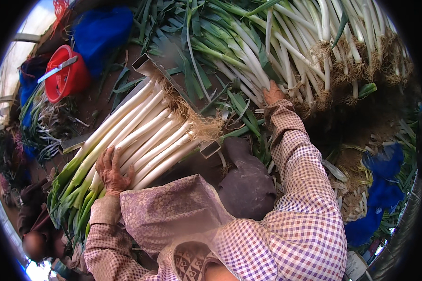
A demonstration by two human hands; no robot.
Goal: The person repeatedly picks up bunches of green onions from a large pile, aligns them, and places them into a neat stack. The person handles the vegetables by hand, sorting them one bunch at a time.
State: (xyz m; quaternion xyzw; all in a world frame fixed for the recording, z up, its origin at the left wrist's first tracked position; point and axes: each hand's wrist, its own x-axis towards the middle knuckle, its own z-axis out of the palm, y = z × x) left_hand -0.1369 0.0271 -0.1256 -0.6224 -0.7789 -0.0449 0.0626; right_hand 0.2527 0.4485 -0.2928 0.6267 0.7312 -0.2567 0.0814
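A row of long green onions (140,131) lies side by side across a metal frame (178,91), roots toward the upper right and leaves toward the lower left. My left hand (112,169) rests on the stalks near their green ends, fingers spread. My right arm reaches forward to a large pile of green onions (295,47) with white stalks and brown roots. There my right hand (273,93) is closed around the lower part of stalks at the pile's near edge; its fingers are partly hidden among them.
A red bucket (82,77) with a knife (57,69) across its rim stands at the far left, beside a blue cloth (103,35). Loose leaves and trimmings (51,122) lie below it. More blue material (384,182) is at the right. Another person (35,210) is at the lower left.
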